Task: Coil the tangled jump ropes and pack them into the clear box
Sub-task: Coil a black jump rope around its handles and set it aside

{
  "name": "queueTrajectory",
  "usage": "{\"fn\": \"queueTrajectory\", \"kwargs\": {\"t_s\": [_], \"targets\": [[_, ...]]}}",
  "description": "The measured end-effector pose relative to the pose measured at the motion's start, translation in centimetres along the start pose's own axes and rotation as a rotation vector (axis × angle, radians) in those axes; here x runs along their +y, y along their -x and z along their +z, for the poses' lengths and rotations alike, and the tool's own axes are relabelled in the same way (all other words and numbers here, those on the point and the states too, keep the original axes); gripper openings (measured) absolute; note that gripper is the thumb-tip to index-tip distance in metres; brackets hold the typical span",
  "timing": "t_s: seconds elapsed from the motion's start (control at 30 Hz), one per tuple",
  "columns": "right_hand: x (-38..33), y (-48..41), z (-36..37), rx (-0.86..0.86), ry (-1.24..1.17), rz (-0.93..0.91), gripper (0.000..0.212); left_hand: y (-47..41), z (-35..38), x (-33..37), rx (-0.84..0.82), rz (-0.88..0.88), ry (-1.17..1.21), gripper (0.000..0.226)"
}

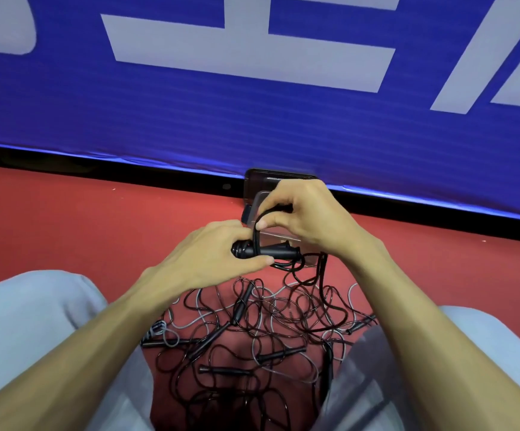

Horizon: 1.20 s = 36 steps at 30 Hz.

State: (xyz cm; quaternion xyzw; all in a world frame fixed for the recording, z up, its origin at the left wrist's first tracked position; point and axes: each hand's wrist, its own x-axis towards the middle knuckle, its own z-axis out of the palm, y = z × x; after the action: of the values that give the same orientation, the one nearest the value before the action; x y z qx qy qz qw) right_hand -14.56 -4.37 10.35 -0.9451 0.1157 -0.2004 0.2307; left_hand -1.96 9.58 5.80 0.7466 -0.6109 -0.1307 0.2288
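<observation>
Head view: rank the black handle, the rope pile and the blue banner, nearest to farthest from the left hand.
1. Handle: gripped in the left hand.
2. Rope pile: on the floor just below it.
3. Banner: upright at the back, farthest.

Held handle (pixel 279 249): black plastic, matt w/ slight sheen, ribbed rings at the ends. Held cord (pixel 255 233): thin, black, smooth, glossy coating. Tangled jump ropes (pixel 252 331) on floor: mostly glossy black cords, plastic-coated look, plus a few pale grey-clear ones; their handles matt black. Floor (pixel 97 219): red, matt, fine-grained, rubbery look. Banner (pixel 252 113): blue & white fabric-like sheet, fine ribbed weave, satin sheen along bottom edge. Clear box (pixel 373 390): see-through plastic, smooth. Phone (pixel 265 178): black, glossy. Trousers (pixel 35 321): pale cloth, matt, soft.
</observation>
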Motion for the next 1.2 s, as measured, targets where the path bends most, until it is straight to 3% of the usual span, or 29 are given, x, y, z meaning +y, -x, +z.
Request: {"fn": "queueTrajectory", "kwargs": {"t_s": [0.07,0.27,0.33,0.43,0.53,0.63,0.77,0.93,1.07,1.2], "targets": [[0.2,0.0,-0.1,0.049,-0.064,0.084,0.021,0.0,-0.2,-0.2,-0.011,0.018,0.115,0.023],[0.2,0.1,-0.9,0.12,-0.382,0.228,0.013,0.2,-2.2,0.1,-0.13,-0.001,0.797,0.023],[0.2,0.1,-1.1,0.123,-0.468,0.231,0.01,0.1,-2.5,-0.2,-0.091,-0.022,0.952,0.034],[0.1,0.1,-0.7,0.047,-0.435,0.242,0.006,0.0,-2.7,-0.4,-0.01,-0.081,1.178,0.048],[0.3,0.1,-0.3,-0.128,-0.266,0.273,0.023,-0.2,-2.8,-0.2,0.063,-0.185,1.279,0.047],[0.4,0.4,-0.1,-0.339,-0.152,0.361,0.031,-0.4,-2.9,-0.5,0.157,-0.305,1.273,0.029],[0.5,0.6,0.4,-0.373,-0.215,0.443,0.013,-0.7,-2.6,-1.0,0.271,-0.462,1.236,0.017],[-0.3,0.4,0.5,-0.423,0.091,0.313,0.019,-1.1,-1.8,-1.3,0.343,-0.52,1.109,0.017],[-0.6,0.4,0.4,-0.39,0.215,0.15,0.018,-1.3,-1.4,-2.0,0.232,-0.494,0.964,0.018],[-0.4,0.6,0.2,-0.402,0.221,0.046,0.016,-1.0,-1.1,-2.3,-0.051,-0.364,0.653,0.018]]}}
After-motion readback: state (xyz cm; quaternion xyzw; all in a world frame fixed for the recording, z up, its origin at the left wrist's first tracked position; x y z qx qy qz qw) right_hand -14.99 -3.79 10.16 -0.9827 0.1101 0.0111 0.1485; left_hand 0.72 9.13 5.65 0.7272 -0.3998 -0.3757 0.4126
